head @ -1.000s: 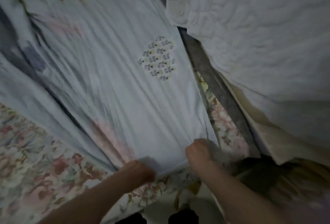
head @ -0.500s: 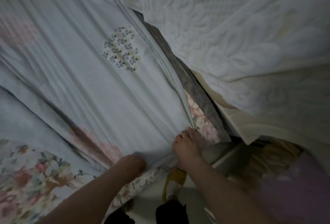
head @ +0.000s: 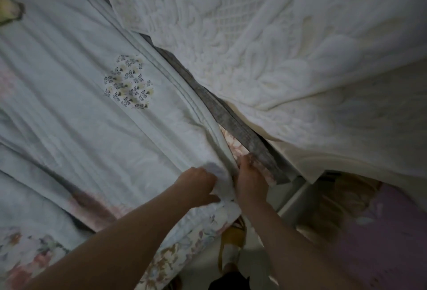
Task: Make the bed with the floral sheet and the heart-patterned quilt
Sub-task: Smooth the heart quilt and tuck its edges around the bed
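The heart-patterned quilt (head: 92, 109) lies on top of the floral sheet (head: 175, 252) and looks soft, light and floppy, so the left hand (head: 196, 183) and right hand (head: 250, 180) pinch its near corner in curled fingers (head: 245, 165), probably the best place to tug.

The quilt (head: 92, 109) spreads from 8 to 11 o'clock, lying on the sheet (head: 30, 255), which shows past its edge at 7 o'clock. A bedspread (head: 277, 47) fills 12 to 3 o'clock, with a strip (head: 221, 109) between them. Just below centre, the left hand (head: 196, 183) and the right hand (head: 250, 182) hold the quilt's corner side by side.
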